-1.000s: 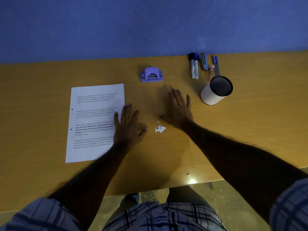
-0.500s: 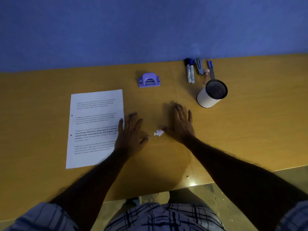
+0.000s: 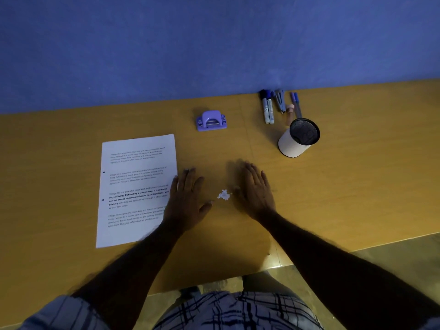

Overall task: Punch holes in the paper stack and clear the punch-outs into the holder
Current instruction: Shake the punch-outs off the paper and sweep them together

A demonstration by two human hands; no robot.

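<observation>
Dots [image 3: 224, 194] look feather-light and scatter-prone, so herd them with hand edges; left hand [image 3: 187, 201] and right hand [image 3: 255, 192] lie flat, fingers straight, holding nothing.

The wooden table [image 3: 357, 186] carries a paper stack [image 3: 135, 191], hole punch [image 3: 211, 120], punch-outs [image 3: 224, 195], holder [image 3: 294, 145] and pens [image 3: 269, 108].

Punch-outs [image 3: 224, 195] lie between hands, paper stack [image 3: 138, 189] left.

- Left hand [image 3: 187, 201]: flat, palm down, fingers straight, thumb splayed outward.
- Right hand [image 3: 254, 190]: flat, fingers together; thumb seemingly tucked, dim light.
- Both forearms bare, extended forward.
</observation>
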